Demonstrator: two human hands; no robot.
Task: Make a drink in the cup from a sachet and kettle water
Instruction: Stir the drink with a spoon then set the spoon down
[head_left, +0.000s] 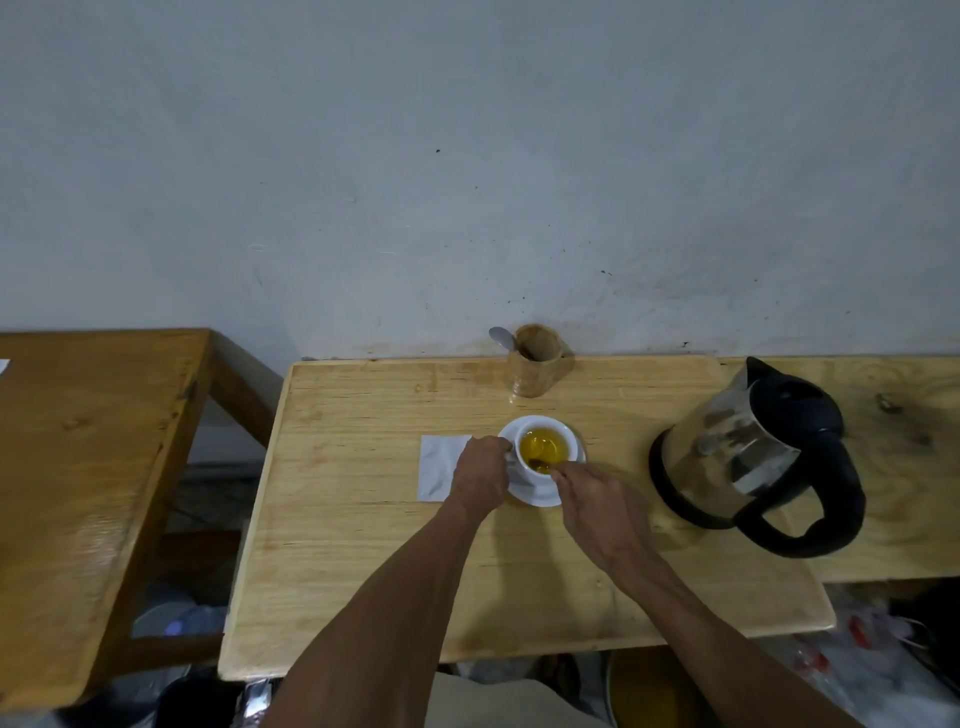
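A white cup (569, 446) stands on a white saucer (540, 498) in the middle of the light wooden table (363, 545). Yellow liquid fills the cup. My left hand (479, 475) grips the cup's handle on its left side. My right hand (602, 506) pinches a spoon (543, 464) whose bowl dips into the liquid. A white sachet (439, 466) lies flat just left of the saucer, partly under my left hand. The steel kettle with black handle and lid (758, 457) sits to the right on the table.
A wooden holder (537, 366) with a spoon (501, 338) in it stands at the back by the grey wall. A darker wooden table (88, 467) is on the left across a gap. Clutter lies on the floor below.
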